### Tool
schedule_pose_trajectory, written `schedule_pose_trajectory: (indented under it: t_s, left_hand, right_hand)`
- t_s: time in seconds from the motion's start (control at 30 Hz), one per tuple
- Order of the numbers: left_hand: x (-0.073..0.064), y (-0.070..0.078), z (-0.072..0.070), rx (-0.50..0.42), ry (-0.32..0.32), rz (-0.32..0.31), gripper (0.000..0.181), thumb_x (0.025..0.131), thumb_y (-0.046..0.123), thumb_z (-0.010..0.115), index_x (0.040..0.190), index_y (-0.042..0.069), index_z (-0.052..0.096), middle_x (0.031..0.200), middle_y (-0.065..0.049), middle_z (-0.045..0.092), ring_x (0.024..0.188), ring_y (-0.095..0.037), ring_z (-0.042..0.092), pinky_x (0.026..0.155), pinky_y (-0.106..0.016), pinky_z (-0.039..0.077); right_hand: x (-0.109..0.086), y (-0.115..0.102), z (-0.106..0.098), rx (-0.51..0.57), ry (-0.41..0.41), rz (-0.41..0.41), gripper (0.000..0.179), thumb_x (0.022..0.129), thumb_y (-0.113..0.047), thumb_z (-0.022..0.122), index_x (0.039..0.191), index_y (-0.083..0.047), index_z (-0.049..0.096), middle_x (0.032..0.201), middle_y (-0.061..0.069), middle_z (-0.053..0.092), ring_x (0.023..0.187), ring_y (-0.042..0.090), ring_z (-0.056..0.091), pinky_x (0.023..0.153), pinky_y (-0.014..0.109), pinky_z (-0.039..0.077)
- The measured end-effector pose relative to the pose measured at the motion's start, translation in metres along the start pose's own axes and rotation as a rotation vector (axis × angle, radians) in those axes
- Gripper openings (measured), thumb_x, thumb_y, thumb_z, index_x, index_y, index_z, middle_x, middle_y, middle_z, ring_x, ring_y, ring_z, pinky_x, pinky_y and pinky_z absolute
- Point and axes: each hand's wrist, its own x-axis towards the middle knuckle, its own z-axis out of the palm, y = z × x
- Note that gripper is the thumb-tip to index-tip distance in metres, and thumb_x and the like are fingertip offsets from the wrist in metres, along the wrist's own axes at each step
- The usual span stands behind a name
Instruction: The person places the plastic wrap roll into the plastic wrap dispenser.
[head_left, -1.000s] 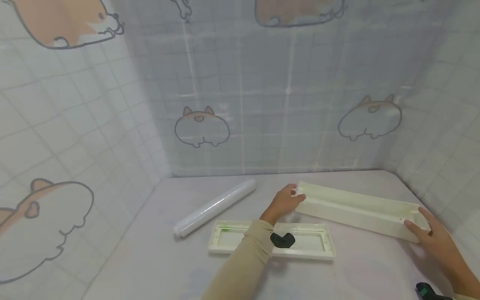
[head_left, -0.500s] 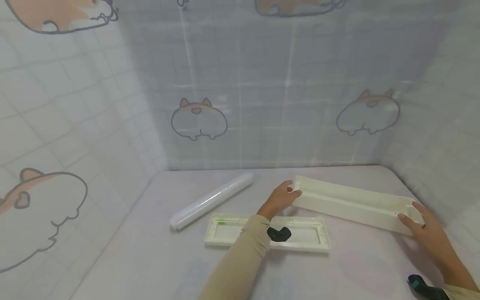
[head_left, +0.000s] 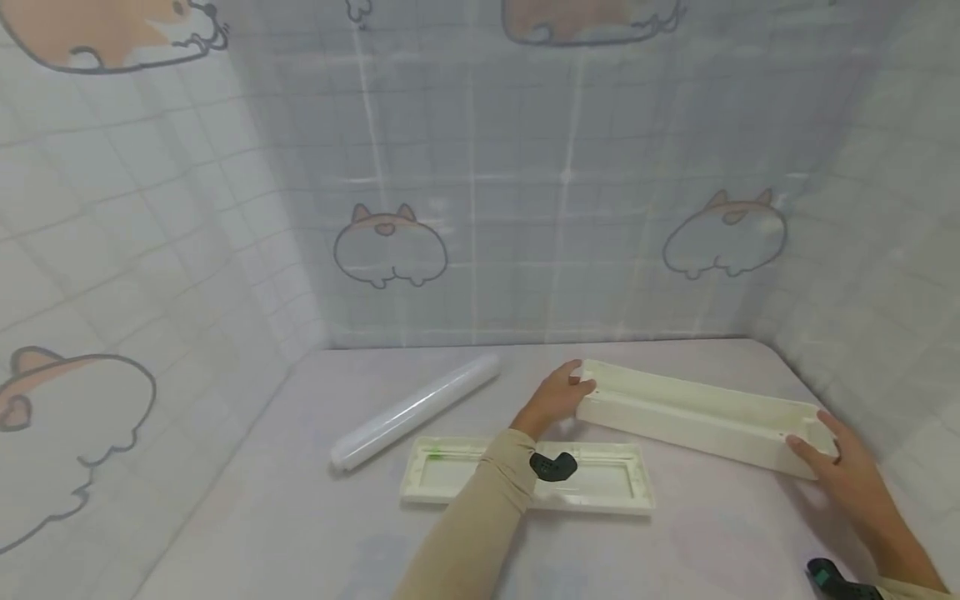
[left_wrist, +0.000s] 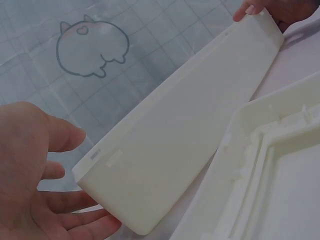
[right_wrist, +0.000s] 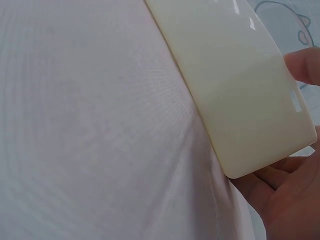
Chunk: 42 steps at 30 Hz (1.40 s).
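A long, cream-white, open-topped plastic box (head_left: 697,417) lies slantwise at the right of the table in the head view. My left hand (head_left: 553,400) holds its left end, thumb by the front corner and fingers against the end wall. At the far end my right hand (head_left: 847,467) grips the box, thumb on the rim and fingers round the end, as the right wrist view also shows. In front of the box lies a shallow, framed plastic lid (head_left: 600,502) with a green mark at its left. My left forearm hides its middle.
A roll of clear plastic film (head_left: 416,412) lies diagonally to the left, behind the lid. Tiled-print sheets with dog drawings wall the table (head_left: 300,533) at the back and both sides. The right sheet (head_left: 892,333) stands close to my right hand.
The whole head view has shifted slightly. Both hands keep their hold on the box, and it stays in nearly the same place. The lid and the film roll have not moved.
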Motion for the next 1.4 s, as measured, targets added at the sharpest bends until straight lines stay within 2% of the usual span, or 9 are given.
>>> schedule_pose_trajectory:
  t_s: [0.3,0.5,0.6,0.9,1.13,1.4]
  left_hand:
    - [0.002,-0.003,-0.001,0.011,-0.004,-0.012,0.058,0.102,0.036,0.058,0.154,0.017,0.040,0.144,-0.010,0.054,0.132,-0.027,0.050,0.105,-0.045,0.044]
    - [0.005,-0.005,-0.002,0.019,-0.012,-0.005,0.056,0.102,0.028,0.058,0.153,0.012,0.042,0.143,-0.012,0.055,0.133,-0.028,0.050,0.107,-0.044,0.043]
    - [0.005,-0.005,-0.002,0.033,-0.011,-0.002,0.054,0.102,0.023,0.058,0.152,0.009,0.042,0.142,-0.013,0.055,0.132,-0.028,0.050,0.105,-0.044,0.044]
    - [0.000,-0.001,-0.005,0.053,-0.010,0.014,0.055,0.102,0.023,0.059,0.153,0.011,0.043,0.141,-0.012,0.056,0.130,-0.029,0.051,0.103,-0.045,0.046]
    - [-0.001,-0.002,-0.012,-0.015,-0.009,0.041,0.054,0.099,0.022,0.064,0.150,0.013,0.048,0.138,-0.011,0.059,0.127,-0.028,0.054,0.103,-0.044,0.046]
    - [-0.003,-0.006,-0.017,-0.135,-0.023,0.039,0.055,0.098,0.023,0.066,0.149,0.015,0.049,0.135,-0.010,0.061,0.121,-0.024,0.059,0.098,-0.042,0.050]
  right_hand:
    - [-0.001,0.000,0.001,0.043,-0.007,0.014,0.088,0.105,-0.038,0.051,0.156,0.004,-0.006,0.157,0.039,-0.009,0.138,0.065,0.000,0.105,0.078,0.007]
    - [-0.001,-0.007,0.001,0.028,0.015,0.055,0.090,0.103,-0.041,0.054,0.157,0.002,-0.004,0.158,0.038,-0.004,0.133,0.069,0.013,0.098,0.080,0.021]
    - [-0.002,-0.010,0.001,0.028,0.017,0.071,0.091,0.102,-0.042,0.055,0.158,0.001,-0.003,0.157,0.039,-0.002,0.132,0.069,0.017,0.096,0.080,0.024]
    - [-0.003,-0.011,0.002,0.029,0.030,0.099,0.092,0.102,-0.043,0.055,0.158,-0.001,-0.004,0.156,0.041,0.001,0.132,0.069,0.017,0.097,0.080,0.024]
    - [-0.003,-0.014,0.001,0.034,0.047,0.090,0.091,0.102,-0.043,0.055,0.158,-0.001,-0.003,0.151,0.046,0.012,0.128,0.065,0.027,0.092,0.077,0.030]
    - [-0.005,-0.018,0.003,0.038,0.066,0.075,0.090,0.102,-0.041,0.056,0.158,0.000,0.000,0.151,0.046,0.015,0.125,0.062,0.032,0.084,0.071,0.036]
